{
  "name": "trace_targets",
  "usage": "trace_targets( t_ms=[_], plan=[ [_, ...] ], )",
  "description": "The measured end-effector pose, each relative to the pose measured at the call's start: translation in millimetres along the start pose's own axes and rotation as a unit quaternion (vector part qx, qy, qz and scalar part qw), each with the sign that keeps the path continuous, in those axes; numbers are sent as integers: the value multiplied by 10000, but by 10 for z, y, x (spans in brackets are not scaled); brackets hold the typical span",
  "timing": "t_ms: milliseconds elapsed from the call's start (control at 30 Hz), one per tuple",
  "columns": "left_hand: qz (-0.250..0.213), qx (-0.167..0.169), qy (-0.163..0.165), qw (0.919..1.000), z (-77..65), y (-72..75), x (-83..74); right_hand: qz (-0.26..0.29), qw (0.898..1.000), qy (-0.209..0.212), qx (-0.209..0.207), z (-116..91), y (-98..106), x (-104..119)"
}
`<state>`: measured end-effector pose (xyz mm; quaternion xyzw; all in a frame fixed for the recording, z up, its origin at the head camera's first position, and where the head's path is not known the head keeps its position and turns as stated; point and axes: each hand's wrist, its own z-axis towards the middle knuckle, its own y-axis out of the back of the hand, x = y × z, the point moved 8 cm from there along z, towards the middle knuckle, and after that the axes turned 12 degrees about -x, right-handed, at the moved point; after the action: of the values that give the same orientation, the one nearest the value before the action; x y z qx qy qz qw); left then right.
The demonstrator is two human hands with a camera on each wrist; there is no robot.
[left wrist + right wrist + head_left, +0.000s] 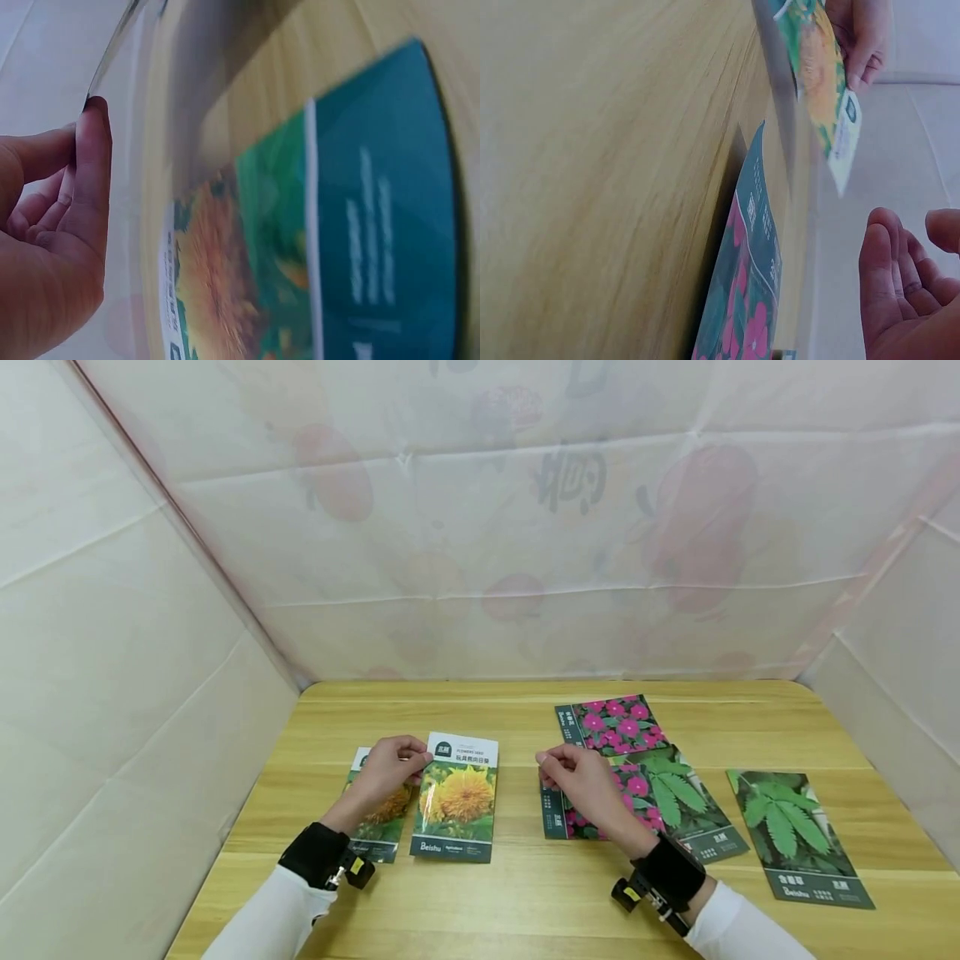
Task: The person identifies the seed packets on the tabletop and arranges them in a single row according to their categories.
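My left hand (384, 772) pinches the upper left edge of a sunflower seed packet (457, 797), which is lifted and tilted in the right wrist view. Partly under that hand, a second sunflower seed packet (378, 839) lies on the table. My right hand (588, 781) hovers over a pink-flower seed packet (555, 818), holding nothing. Its fingers are loosely bent and the thumb stands apart from them in the right wrist view. Another pink-flower packet (618, 725) lies just beyond. A green-leaf seed packet (686, 806) is partly covered by the pink-flower packets.
Farther right, a separate green-leaf packet (787, 835) lies slightly turned on the wooden table (517, 902). Pale fabric walls (480, 635) enclose the table at the back and both sides.
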<state>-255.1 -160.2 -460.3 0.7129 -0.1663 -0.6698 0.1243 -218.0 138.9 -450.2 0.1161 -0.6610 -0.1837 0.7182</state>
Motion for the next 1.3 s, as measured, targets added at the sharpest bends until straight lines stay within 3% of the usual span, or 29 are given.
trace_targets(
  t_ms=[100, 233, 567, 667, 800, 900, 967, 1067, 1300],
  plan=[
    [597, -218, -422, 9971, -17, 46, -3, 90, 9999, -49, 11, 1, -2, -4],
    [1475, -606, -982, 9823, -22, 74, 1, 368, 9991, -216, 52, 3, -2, -15],
    [2393, -879, -1139, 9602, -21, 58, -69, 516, 9974, -501, 101, 9, 11, -40],
    [2664, -593, -1819, 9447, -84, -59, -174, 494, 9971, -579, 88, 2, 41, -53],
    [3175, 336, -2996, 8991, -261, -333, -261, 450, 9972, -589, 44, -2, 79, -72],
    [3504, 1040, -3353, 8683, -399, -491, -207, 430, 9975, -554, 61, -5, 90, -86],
    [3624, 1366, -3281, 8616, -454, -538, -150, 417, 9977, -526, 86, -9, 93, -89],
    [3693, 1638, -3092, 8609, -494, -550, -85, 389, 9978, -518, 115, -18, 95, -95],
    [3785, 1694, -2963, 8604, -539, -487, -29, 393, 9977, -544, 127, -23, 101, -112]
  ],
)
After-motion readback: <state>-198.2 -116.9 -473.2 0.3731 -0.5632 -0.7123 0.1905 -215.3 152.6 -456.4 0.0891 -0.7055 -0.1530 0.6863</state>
